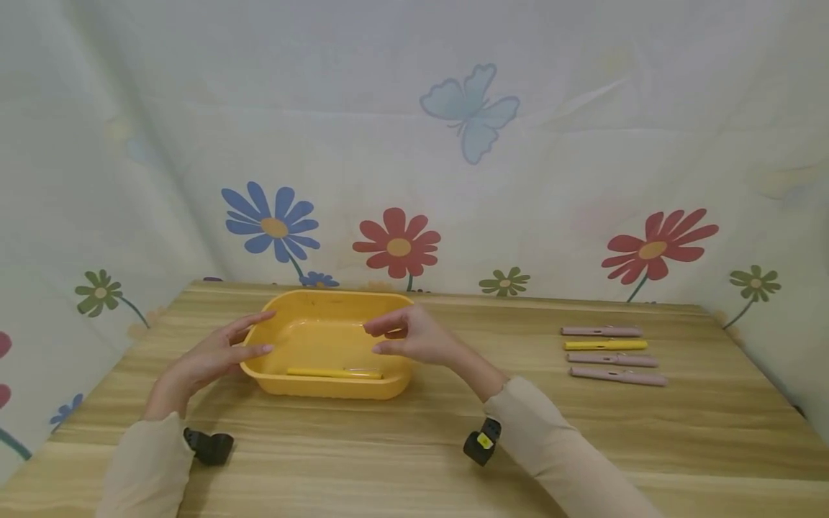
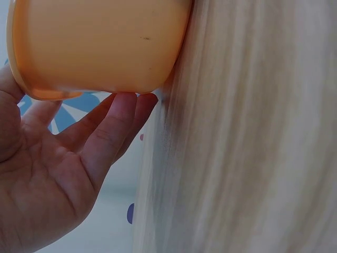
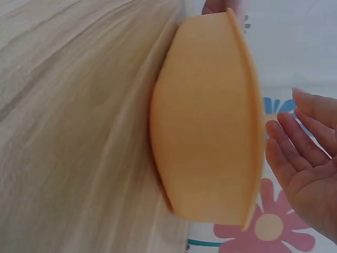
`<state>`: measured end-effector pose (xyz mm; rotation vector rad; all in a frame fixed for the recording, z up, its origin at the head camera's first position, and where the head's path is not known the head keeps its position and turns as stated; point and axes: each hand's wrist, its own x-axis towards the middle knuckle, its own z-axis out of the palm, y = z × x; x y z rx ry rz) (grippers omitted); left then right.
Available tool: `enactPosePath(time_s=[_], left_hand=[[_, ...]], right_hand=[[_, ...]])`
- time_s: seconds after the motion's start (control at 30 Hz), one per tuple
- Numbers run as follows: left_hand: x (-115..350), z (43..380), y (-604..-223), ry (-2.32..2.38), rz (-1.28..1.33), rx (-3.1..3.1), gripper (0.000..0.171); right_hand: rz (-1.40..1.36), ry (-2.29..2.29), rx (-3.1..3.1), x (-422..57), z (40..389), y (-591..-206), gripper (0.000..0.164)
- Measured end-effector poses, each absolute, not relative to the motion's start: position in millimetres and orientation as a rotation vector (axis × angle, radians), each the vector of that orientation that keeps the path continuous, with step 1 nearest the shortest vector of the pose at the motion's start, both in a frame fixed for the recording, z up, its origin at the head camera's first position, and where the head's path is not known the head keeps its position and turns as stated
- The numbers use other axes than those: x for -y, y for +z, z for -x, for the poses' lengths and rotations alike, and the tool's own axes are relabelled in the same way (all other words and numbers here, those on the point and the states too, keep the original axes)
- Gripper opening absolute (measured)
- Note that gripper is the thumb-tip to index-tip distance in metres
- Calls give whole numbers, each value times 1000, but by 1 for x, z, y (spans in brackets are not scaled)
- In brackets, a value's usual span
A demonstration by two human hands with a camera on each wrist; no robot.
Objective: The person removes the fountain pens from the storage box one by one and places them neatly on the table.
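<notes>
A yellow plastic basin stands on the table, with a yellow pen lying inside along its near wall. At the basin's left end is my left hand, its thumb over the rim. In the left wrist view, fingers of that hand touch the outer wall from outside. My right hand hovers over the basin's right side and holds nothing. The right wrist view has this right hand apart from the basin's rim, fingers loosely bent.
On the right of the wooden table lie three pinkish pens and one yellow pen, roughly parallel in a column. Behind the table hangs a pale cloth printed with flowers and a butterfly.
</notes>
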<state>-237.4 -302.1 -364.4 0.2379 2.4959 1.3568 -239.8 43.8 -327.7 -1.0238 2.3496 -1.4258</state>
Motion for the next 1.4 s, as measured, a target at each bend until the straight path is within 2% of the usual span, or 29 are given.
enactPosePath(time_s=[0.5, 0.97, 1.4], left_hand=[[300, 238, -366, 1334, -266, -2514, 74], [299, 239, -364, 1356, -255, -2500, 75], [299, 238, -364, 1368, -240, -2480, 74]], right_hand=[[1104, -1107, -2422, -10, 254, -345, 31], [962, -858, -2523, 7, 255, -352, 23], [1168, -553, -2642, 14, 254, -355, 16]])
